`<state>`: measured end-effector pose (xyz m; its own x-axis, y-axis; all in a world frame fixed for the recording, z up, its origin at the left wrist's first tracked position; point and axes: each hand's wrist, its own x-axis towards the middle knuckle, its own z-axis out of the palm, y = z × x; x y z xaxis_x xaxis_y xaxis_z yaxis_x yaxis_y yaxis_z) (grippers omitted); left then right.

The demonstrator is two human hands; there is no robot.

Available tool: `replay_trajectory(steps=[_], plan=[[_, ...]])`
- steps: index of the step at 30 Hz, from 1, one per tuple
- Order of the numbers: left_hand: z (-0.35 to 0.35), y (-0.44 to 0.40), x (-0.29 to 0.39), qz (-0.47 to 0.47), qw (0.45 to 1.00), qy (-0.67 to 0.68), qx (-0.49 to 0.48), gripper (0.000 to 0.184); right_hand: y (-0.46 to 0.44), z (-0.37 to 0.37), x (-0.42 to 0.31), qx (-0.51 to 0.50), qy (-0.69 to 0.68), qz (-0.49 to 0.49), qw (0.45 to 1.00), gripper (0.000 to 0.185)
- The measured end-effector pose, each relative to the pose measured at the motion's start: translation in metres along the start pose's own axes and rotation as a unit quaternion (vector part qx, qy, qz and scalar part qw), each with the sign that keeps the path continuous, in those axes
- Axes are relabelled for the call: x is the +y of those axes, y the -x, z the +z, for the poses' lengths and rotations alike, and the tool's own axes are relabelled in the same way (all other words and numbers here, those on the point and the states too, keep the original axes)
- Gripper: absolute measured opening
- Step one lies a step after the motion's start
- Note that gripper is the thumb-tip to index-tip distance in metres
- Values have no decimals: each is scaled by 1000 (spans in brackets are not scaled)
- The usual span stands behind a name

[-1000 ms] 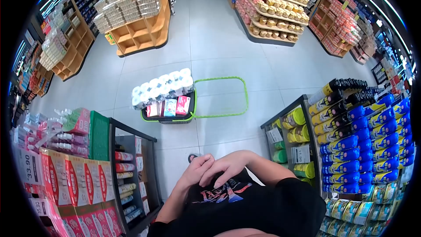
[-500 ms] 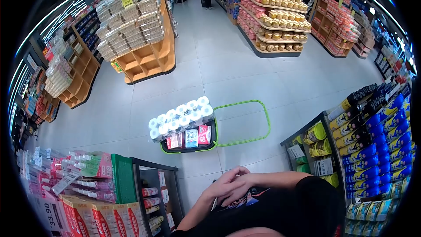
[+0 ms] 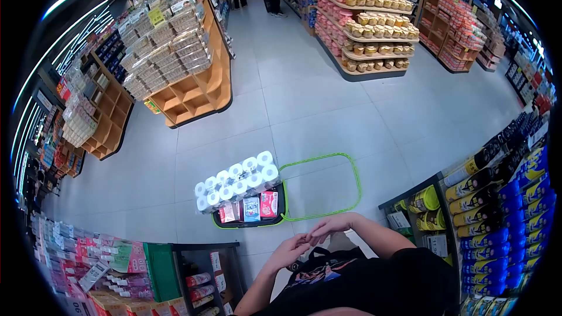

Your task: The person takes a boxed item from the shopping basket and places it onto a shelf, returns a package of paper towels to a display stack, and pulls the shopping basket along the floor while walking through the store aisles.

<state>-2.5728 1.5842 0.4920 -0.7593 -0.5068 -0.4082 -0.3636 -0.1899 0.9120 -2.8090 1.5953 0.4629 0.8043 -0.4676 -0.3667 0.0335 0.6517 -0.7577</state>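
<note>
Close in, on the floorward-hanging handle side of the basket (image 3: 283, 205), left hand (image 3: 291, 251) and right hand (image 3: 331, 226) meet, fingers overlapping; any pinch, can't tell! Basket's on the floor, rolls (image 3: 237, 182) across its far side, jar shelves (image 3: 374, 38) well beyond.

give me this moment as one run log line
left hand: touching right hand | held: nothing visible | basket: on floor | roll pack: atop basket
</note>
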Motion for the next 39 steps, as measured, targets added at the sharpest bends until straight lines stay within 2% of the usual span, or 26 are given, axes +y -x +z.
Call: replay_trajectory(steps=[2, 3, 4, 6, 8, 9, 11, 12, 14, 15, 18, 19, 21, 24, 26, 27, 29, 31, 33, 35, 36, 38, 39], plan=[[-3, -22, -29, -85, 995, 41, 41, 33, -3, -75, 41, 244, 74, 7, 967, 40], [0, -32, -42, -115, 987, 72, 87, 30, -7, -120, 73, 355, 327, 30, 875, 41], [7, -35, -59, -150, 974, 102, 135, 27, -3, -153, 94, 329, 523, 135, 774, 39], [22, -36, -98, -220, 956, 81, 179, 29, 17, -178, 91, 252, 559, 270, 743, 37], [35, -22, -150, -295, 936, -68, 177, 32, 16, -217, 126, 202, 519, 265, 787, 34], [42, -10, -156, -329, 928, -77, 158, 32, 21, -227, 143, 187, 523, 258, 791, 34], [55, 5, -159, -377, 911, -76, 146, 32, 34, -243, 169, 135, 678, 257, 675, 31], [64, 16, -161, -422, 889, -3, 179, 32, 35, -255, 181, 115, 678, 249, 681, 31], [88, 46, -164, -482, 831, 132, 243, 31, 33, -268, 210, 101, 746, 198, 628, 32], [96, 58, -177, -497, 802, 189, 274, 30, 33, -270, 216, 75, 744, 193, 635, 32], [119, 56, -161, -512, 781, 196, 299, 26, 35, -294, 222, 39, 750, 235, 616, 32], [122, 38, -132, -510, 774, 221, 304, 27, 32, -304, 228, 21, 743, 253, 620, 31], [126, 8, -91, -486, 814, 163, 272, 30, 32, -313, 231, -10, 738, 266, 620, 31], [138, -22, -76, -452, 832, 142, 288, 32, 39, -325, 218, -18, 775, 250, 580, 29], [141, -32, -73, -385, 863, 119, 304, 34, 39, -326, 200, -24, 820, 206, 534, 27], [143, -32, -72, -385, 858, 130, 313, 34, 34, -324, 193, -36, 825, 203, 527, 27], [152, -32, -77, -362, 860, 146, 329, 35, 22, -315, 178, -90, 739, 318, 588, 28], [160, -20, -90, -340, 858, 124, 365, 35, 21, -296, 169, -130, 744, 314, 576, 30], [174, -1, -111, -324, 843, 171, 394, 34, 19, -276, 156, -164, 750, 314, 558, 31], [199, 18, -128, -322, 781, 258, 468, 33, 21, -246, 147, -176, 740, 301, 575, 34], [213, 28, -135, -323, 759, 288, 486, 32, 20, -236, 150, -186, 749, 306, 557, 34], [247, 50, -158, -330, 715, 338, 515, 29, 13, -219, 164, -188, 741, 301, 570, 36], [268, 61, -173, -335, 701, 351, 522, 28, 13, -201, 162, -197, 750, 305, 553, 36]])
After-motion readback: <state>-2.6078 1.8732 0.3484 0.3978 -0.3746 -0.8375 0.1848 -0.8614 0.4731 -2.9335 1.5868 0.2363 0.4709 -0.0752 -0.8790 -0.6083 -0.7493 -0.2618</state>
